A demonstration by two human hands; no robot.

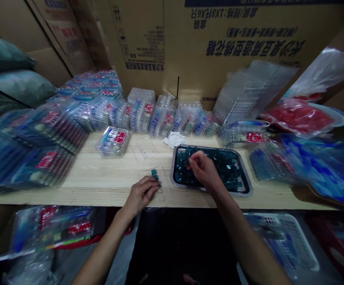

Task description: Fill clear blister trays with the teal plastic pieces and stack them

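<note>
Left hand (pixel 142 194) half-closed on teal pieces (pixel 154 174) | right hand (pixel 204 169) pinched, hold unclear, over 1 metal tray (pixel 245 174)

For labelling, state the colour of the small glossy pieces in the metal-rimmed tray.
Glossy pieces: deep teal, in the head view.

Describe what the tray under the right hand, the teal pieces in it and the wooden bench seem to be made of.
The tray has a dull silver rim, probably metal, though plastic can't be ruled out. The teal pieces look like glossy, translucent plastic or glass, since they catch the light. The wooden bench looks like pale, unpainted pine, its grain visible.
</note>
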